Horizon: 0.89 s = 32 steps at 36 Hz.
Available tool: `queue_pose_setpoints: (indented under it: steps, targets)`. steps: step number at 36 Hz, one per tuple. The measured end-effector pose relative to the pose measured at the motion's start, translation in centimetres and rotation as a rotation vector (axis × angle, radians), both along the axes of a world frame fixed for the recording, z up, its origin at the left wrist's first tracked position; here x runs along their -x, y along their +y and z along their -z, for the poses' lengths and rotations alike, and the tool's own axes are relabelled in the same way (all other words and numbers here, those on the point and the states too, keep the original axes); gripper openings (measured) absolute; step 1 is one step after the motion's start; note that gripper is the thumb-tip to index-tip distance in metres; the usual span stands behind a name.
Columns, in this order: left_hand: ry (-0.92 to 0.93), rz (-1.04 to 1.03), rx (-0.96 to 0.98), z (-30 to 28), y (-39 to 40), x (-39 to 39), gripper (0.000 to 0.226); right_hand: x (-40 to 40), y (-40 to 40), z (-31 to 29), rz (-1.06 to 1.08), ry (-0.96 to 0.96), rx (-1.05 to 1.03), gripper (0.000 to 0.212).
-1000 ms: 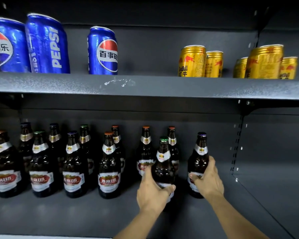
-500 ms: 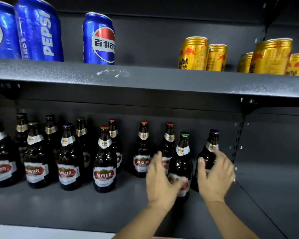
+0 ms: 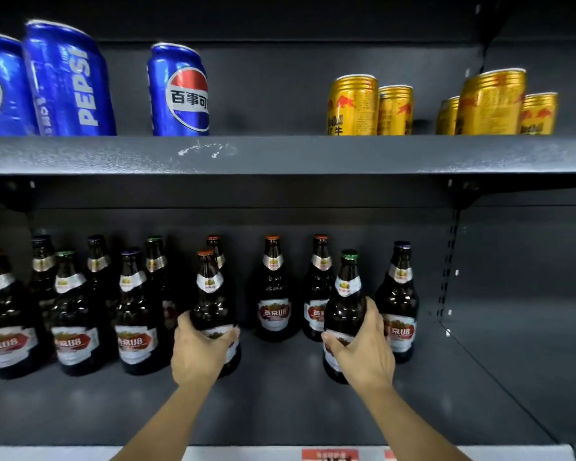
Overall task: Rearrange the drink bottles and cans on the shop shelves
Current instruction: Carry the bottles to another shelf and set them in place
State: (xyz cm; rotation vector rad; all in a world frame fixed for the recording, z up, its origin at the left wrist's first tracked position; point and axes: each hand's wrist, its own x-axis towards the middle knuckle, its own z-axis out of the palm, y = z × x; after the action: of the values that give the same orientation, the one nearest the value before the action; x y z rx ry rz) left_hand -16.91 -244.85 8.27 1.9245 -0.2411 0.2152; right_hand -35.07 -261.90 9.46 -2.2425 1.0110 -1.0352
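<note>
Dark brown beer bottles stand on the lower shelf (image 3: pixel 280 404). My left hand (image 3: pixel 200 352) is wrapped around the body of an orange-capped bottle (image 3: pixel 210 294) at the front middle. My right hand (image 3: pixel 363 347) grips a green-capped bottle (image 3: pixel 346 294) at the front right. A purple-capped bottle (image 3: pixel 399 294) stands just right of it. Two orange-capped bottles (image 3: pixel 273 287) stand behind, between my hands. Blue Pepsi cans (image 3: pixel 180 91) and gold Red Bull cans (image 3: pixel 353 104) sit on the upper shelf (image 3: pixel 280 154).
Several more beer bottles (image 3: pixel 74 314) crowd the left of the lower shelf in two rows. A perforated upright (image 3: pixel 448 261) and a side panel close the shelf on the right. Bare shelf lies in front of my hands and right of the purple-capped bottle. Price tags (image 3: pixel 330 454) line the front edge.
My left hand let go of the green-capped bottle and moved left onto the orange-capped one. My right hand left the purple-capped bottle and took the green-capped one, which shifted right.
</note>
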Motion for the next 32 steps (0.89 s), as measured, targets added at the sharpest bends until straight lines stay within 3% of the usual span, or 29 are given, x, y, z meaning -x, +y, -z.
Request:
queue_pose_setpoints:
  steps: [5, 12, 18, 32]
  targets:
    - [0.038, 0.191, 0.122, -0.6, -3.2, 4.3, 0.065, 1.4, 0.3, 0.0, 0.122, 0.001, -0.009, 0.095]
    - [0.013, 0.384, 0.081, -0.9, -9.5, 9.3, 0.071, 3.8, -1.4, 0.2, 0.212, -0.042, -0.003, 0.094]
    - [-0.021, 0.400, -0.096, -1.3, -12.4, 11.8, 0.080, 4.7, -2.4, 0.5, 0.121, 0.018, 0.055, 0.095]
    - [-0.060, 0.390, -0.159, -1.3, -11.9, 10.8, 0.074, 4.8, -2.1, 1.3, 0.093, -0.087, 0.018, 0.098]
